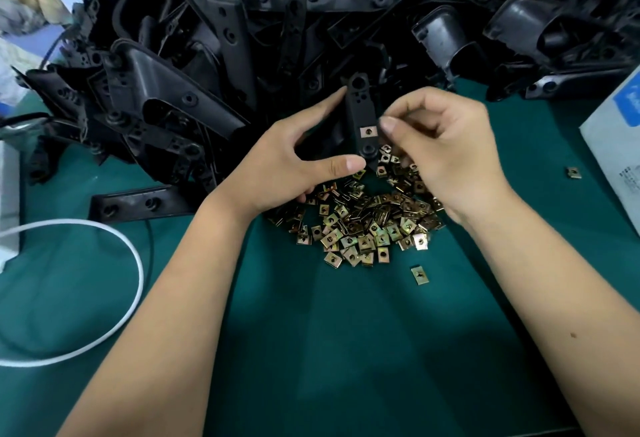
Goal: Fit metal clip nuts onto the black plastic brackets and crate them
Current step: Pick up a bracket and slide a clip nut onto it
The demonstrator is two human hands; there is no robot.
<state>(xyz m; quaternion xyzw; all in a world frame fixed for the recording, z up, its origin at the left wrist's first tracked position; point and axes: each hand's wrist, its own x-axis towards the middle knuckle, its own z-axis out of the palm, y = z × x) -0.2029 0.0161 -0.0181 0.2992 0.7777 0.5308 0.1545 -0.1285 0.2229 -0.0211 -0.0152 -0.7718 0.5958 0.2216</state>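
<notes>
Between our left hand's fingers [341, 97]: one black bracket [362, 118], held upright, one clip nut [368, 131] seated. Right hand [446, 152] fingers curled beside it; contents, we cannot tell. Below: loose clip nuts [363, 222] on tabletop [346, 350]. Behind: bracket heap [311, 21], unfitted. No crate visible.

Left hand [291, 156] holds a flat black plastic bracket [362, 118] upright; right hand [446, 149] pinches beside its fitted brassy metal clip nut [368, 131].
</notes>
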